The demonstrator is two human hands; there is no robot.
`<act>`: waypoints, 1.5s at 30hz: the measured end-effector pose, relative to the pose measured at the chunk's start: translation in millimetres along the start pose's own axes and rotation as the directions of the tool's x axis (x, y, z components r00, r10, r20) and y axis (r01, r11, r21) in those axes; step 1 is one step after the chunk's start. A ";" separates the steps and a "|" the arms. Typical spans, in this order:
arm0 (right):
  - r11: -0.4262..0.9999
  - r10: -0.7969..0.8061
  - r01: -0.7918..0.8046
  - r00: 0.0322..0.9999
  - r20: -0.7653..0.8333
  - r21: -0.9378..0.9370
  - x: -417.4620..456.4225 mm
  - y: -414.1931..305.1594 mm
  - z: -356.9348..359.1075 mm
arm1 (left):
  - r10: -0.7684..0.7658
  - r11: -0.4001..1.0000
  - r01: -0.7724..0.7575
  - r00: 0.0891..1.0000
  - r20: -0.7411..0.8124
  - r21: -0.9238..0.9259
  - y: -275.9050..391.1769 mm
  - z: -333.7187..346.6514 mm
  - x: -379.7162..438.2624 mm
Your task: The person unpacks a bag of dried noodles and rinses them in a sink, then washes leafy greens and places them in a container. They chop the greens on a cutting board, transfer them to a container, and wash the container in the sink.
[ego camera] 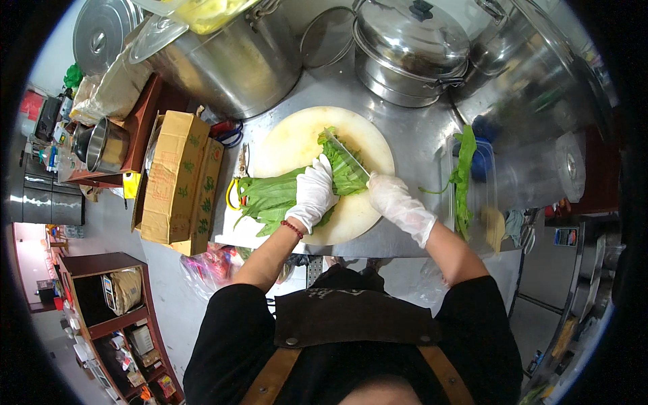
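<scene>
A bunch of long green leaf vegetables (276, 190) lies across a round pale cutting board (286, 131), its leafy end reaching past the board's left edge. My left hand (315, 192), in a white glove, presses down on the bunch and grips it. In my gloved right hand (397, 202) is a kitchen knife (347, 151), its handle hidden in the fist. The blade stands in the greens just right of my left fingers. Cut pieces (349, 179) are gathered around the blade. Whether the edge touches the board is hidden.
To the right, a clear plastic container (493, 174) has a long green leaf (463, 177) across its left side. A large stock pot (228, 66) and a lidded steamer (412, 55) stand behind the board. Cardboard boxes (169, 177) and yellow-handled scissors (233, 195) are at left.
</scene>
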State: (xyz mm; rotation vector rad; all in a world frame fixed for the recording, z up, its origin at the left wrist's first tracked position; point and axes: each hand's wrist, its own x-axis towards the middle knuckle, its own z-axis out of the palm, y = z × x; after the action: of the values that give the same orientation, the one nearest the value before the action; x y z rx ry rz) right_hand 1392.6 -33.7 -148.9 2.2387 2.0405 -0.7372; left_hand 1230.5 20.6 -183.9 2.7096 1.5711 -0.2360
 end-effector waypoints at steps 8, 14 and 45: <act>0.997 0.028 -0.020 0.995 -0.100 0.081 46.2 -9.6 26.1 | 0.021 1.000 -0.022 0.999 -0.049 -0.017 -1.1 6.6 1.0; 0.977 -0.085 0.056 0.987 0.139 0.203 9.7 -6.0 -33.3 | -0.036 0.999 0.036 0.998 -0.049 -0.004 -17.1 14.2 -13.5; 0.153 0.924 0.075 0.344 -0.170 0.985 -278.7 150.0 9.9 | 0.839 0.393 -0.846 0.490 0.236 0.360 341.4 -59.2 84.0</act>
State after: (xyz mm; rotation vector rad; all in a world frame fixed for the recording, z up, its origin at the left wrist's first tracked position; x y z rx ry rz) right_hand 1522.5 -318.7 -102.5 4.3265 0.1297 -0.9596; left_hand 1573.8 -73.1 -161.8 3.3791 -0.1208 -0.6240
